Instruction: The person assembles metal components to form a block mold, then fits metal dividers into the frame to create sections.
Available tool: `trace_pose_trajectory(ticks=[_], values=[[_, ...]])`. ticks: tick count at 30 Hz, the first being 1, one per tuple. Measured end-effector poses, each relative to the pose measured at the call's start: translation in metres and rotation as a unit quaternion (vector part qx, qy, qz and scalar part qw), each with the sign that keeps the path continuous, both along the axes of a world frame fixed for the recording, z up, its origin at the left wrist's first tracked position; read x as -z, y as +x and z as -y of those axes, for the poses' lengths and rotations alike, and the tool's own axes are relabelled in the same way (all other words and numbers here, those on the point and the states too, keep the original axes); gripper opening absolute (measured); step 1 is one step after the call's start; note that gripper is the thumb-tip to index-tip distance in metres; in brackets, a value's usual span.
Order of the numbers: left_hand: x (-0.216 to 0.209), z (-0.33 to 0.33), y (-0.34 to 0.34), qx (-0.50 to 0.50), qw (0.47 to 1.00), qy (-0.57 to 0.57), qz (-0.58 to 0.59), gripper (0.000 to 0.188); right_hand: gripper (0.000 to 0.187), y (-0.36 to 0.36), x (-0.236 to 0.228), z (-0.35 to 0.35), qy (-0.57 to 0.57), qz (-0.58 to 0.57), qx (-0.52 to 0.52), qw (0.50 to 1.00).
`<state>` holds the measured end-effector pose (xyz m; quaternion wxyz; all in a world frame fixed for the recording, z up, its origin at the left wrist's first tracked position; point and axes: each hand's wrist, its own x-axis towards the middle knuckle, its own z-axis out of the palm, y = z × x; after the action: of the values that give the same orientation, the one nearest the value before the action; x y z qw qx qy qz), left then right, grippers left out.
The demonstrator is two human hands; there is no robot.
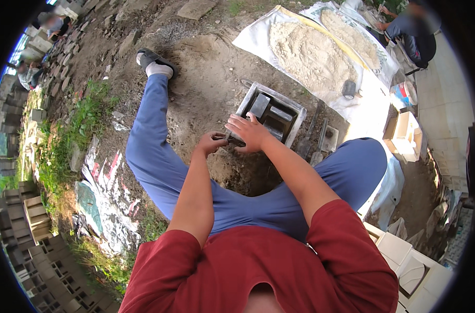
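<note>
Head view: we had the grey box (280, 96) on the ground (198, 57), dark blocks (259, 105) already in; what remained, we couldn't tell. At its near-left corner, our left hand (213, 142) curled its fingers, hold hidden; our right hand (250, 132) spread wide.

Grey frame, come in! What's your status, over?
Left hand curled near the near-left corner of grey frame. Right hand spread there, partly hiding it. Dark blocks inside.
</note>
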<state>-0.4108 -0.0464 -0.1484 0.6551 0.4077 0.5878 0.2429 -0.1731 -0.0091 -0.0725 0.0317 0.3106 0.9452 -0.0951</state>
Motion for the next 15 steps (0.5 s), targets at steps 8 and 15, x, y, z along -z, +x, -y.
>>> trace_pose_trajectory(ticks=[8,15], values=[[0.047,0.006,0.075,-0.661,0.723,-0.145,0.139,0.040,0.095,-0.001,-0.001,-0.001,0.004,-0.001,-0.002,1.000],[0.045,-0.011,0.058,-0.653,0.648,-0.006,0.391,0.042,0.094,-0.003,0.001,-0.001,0.000,-0.031,0.001,1.000]])
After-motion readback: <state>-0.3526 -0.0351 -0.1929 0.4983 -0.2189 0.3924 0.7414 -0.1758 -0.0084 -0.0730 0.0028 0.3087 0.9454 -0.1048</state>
